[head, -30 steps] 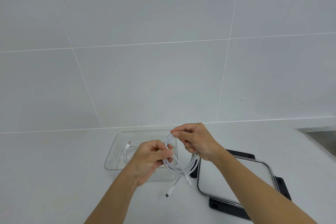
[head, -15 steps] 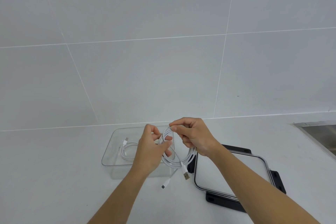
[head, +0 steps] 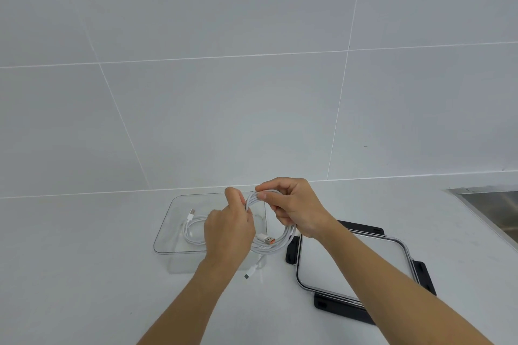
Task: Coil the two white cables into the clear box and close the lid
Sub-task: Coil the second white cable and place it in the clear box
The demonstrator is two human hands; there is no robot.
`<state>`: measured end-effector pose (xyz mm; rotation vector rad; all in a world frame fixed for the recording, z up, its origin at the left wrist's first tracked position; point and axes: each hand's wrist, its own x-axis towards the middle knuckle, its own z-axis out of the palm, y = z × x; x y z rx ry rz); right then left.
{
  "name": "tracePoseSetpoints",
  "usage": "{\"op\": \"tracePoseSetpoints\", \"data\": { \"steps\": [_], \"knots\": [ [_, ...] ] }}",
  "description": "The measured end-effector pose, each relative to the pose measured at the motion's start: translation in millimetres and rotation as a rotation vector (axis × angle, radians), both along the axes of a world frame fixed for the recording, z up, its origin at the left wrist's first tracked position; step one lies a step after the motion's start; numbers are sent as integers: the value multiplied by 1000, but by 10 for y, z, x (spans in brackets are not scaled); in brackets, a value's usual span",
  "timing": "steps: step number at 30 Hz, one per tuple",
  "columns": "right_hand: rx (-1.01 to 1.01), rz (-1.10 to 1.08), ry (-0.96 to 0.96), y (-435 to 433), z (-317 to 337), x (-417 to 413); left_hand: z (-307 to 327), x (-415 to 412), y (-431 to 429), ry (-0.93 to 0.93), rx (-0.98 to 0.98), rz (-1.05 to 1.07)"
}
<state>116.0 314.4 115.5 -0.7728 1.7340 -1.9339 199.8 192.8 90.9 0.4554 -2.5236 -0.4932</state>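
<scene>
Head view, from the left: the clear box (head: 173, 213) sits open on the white counter (head: 84, 274), and one white cable (head: 185, 231) lies coiled on its floor, plug end up toward the far wall. The left hand (head: 228, 232) hangs over the box's right half, fingers curled, pinching the left side of the second cable (head: 280, 245). That cable is gathered into a loop of several turns and held above the box's right edge. The right hand (head: 291, 207) pinches the top of the loop between thumb and forefinger, with the other fingers curled round the strands. Right of it, the lid (head: 315, 269) lies flat on the counter, apart from the box, its black clips spread. A steel sink (head: 490, 210) shows at the far right edge.

The loop looks nearly ready to go in, but both ends are loose. The orange-tipped plug sticks out of the bundle, and the small plug dangles in front of the box's near wall. Lowered like this, that tail would likely snag on the rim or trail outside. Once let go, the turns could spring wide, ride up over the edge and keep the lid from seating.
</scene>
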Motion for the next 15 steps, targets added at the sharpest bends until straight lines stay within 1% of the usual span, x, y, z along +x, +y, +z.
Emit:
{"op": "tracePoseSetpoints", "data": {
  "steps": [2,3,4,5,7,8,9,11,12,13,15],
  "knots": [
    [9,-7,-2,16,-5,-9,-3,-15,-57,4,-19,-43],
    [14,-7,-4,24,-9,-12,-10,-23,-91,4,17,-94],
    [18,-6,-7,30,-16,-14,-21,-29,-124,-6,85,-166],
    [23,-3,-8,36,-22,-15,-28,-32,-156,-33,195,-247],
    [33,5,-3,43,-36,-21,-27,-18,-205,-89,486,-402],
    [38,9,3,44,-42,-22,-42,-8,-237,-97,580,-457],
    [42,8,9,47,-46,-27,-57,2,-272,-96,609,-487],
    [45,-5,8,61,-52,-41,-87,27,-337,-93,593,-523],
    [43,-12,4,69,-53,-52,-104,32,-362,-100,555,-541],
    [40,-14,0,78,-57,-58,-119,31,-379,-113,486,-551],
    [38,-7,3,78,-58,-62,-143,13,-395,-115,282,-532]
  ]
}}
